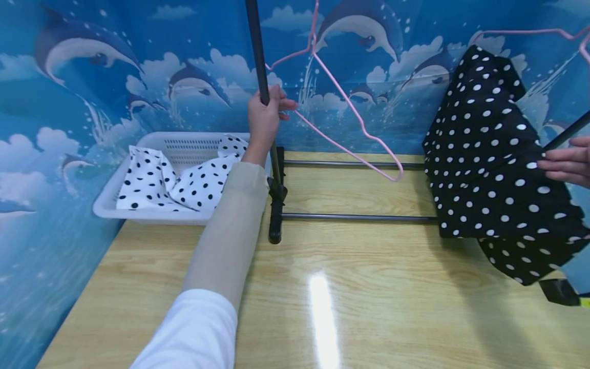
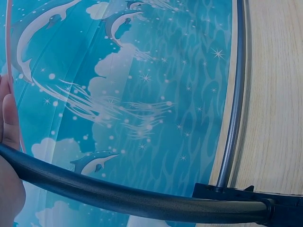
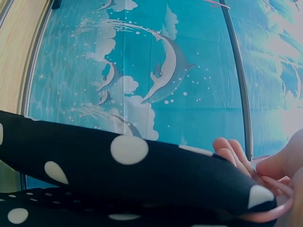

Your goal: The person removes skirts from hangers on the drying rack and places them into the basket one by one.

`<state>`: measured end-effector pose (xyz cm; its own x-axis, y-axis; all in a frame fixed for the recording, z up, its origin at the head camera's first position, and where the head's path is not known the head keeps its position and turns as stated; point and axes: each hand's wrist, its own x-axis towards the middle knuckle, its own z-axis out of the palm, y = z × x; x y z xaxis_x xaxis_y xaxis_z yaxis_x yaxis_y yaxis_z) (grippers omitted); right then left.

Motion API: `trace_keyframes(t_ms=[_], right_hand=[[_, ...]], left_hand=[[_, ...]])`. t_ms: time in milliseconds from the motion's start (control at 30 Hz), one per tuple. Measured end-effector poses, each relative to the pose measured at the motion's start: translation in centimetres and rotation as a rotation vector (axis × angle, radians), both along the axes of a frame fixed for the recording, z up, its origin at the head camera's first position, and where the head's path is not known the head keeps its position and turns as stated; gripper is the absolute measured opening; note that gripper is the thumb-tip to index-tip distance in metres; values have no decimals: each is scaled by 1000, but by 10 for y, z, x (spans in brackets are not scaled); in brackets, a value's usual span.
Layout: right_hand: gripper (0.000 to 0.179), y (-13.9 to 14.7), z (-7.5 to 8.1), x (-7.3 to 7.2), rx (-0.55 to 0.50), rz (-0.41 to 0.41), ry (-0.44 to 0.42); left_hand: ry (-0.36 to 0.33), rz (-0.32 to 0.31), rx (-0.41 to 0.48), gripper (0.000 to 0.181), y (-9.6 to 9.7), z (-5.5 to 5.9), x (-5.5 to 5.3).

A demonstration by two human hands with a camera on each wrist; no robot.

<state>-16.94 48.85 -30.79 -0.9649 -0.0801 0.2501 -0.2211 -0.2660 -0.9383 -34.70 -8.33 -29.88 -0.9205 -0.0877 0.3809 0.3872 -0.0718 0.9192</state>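
Observation:
My left hand (image 1: 266,115) grips the upright black pole (image 1: 258,51) of a rack, its fingertips close to a pink clothes hanger (image 1: 343,95) hanging beside it. In the left wrist view, only part of that hand (image 2: 9,142) shows around the pole (image 2: 118,194). At the right, my right hand (image 1: 569,163) is cut off by the frame edge, beside a black garment with white dots (image 1: 493,154). Seen from the right wrist, this hand (image 3: 265,163) pinches a second pink hanger (image 3: 272,215) at the edge of the garment cloth (image 3: 156,175).
A white plastic basket (image 1: 108,205) holding white cloth with black dots (image 1: 198,187) stands left of the rack's black foot (image 1: 275,223). Two low metal bars (image 1: 359,218) cross the wooden table (image 1: 369,297). A dolphin-printed backdrop (image 1: 207,31) hangs behind.

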Motion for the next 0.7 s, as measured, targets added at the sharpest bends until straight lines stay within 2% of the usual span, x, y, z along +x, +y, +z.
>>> trace_keyframes(t_ms=[33, 267, 333, 533, 700], right_hand=[[35, 2, -2, -1, 45, -12, 13], [35, 10, -11, -6, 301, -125, 59], [35, 11, -11, -6, 324, -134, 55], [36, 9, -11, -4, 268, -88, 61], [37, 2, -10, 1, 342, -134, 75]], left_hand=[[1, 0, 2, 27, 0, -2, -3], [-2, -5, 12, 27, -1, -4, -4], [-5, -6, 12, 27, -1, -4, -3], [-3, -12, 11, 30, -1, -3, -3], [-8, -21, 24, 30, -1, -2, -2]])
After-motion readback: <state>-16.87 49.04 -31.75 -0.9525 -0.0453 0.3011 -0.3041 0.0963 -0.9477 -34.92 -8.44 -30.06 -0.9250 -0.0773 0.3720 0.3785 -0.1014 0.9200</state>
